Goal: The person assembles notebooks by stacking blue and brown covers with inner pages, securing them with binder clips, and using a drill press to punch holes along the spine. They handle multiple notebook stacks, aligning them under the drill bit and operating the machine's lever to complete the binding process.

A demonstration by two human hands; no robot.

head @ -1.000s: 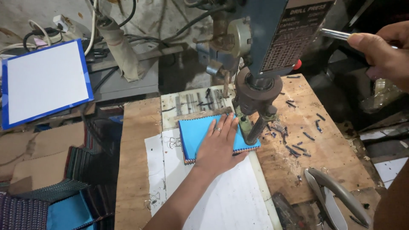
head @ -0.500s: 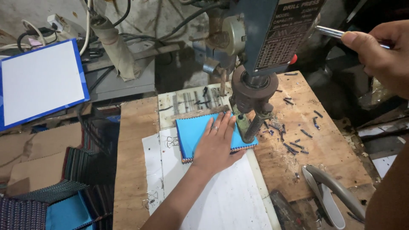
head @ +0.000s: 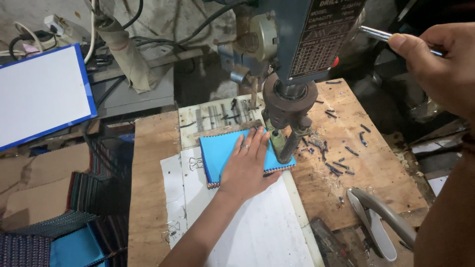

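While the left hand (head: 246, 165) lies flat, fingers spread and palm down, on a stack of blue fabric swatches (head: 225, 152), the right hand (head: 438, 64) is raised at the upper right, its grip wrapped around the drill press's metal feed handle (head: 374, 33). The stack sits on a white board (head: 257, 227) on the plywood tabletop (head: 148, 188), its far edge against a wooden strip, its right corner under the drill press spindle (head: 288, 106). Dark chips (head: 341, 165) litter the wood right of the spindle, and a grey hand tool (head: 381, 217) lies near the front right corner. Bare board stretches toward the person; the tabletop's left edge drops to piled fabric (head: 74, 217).
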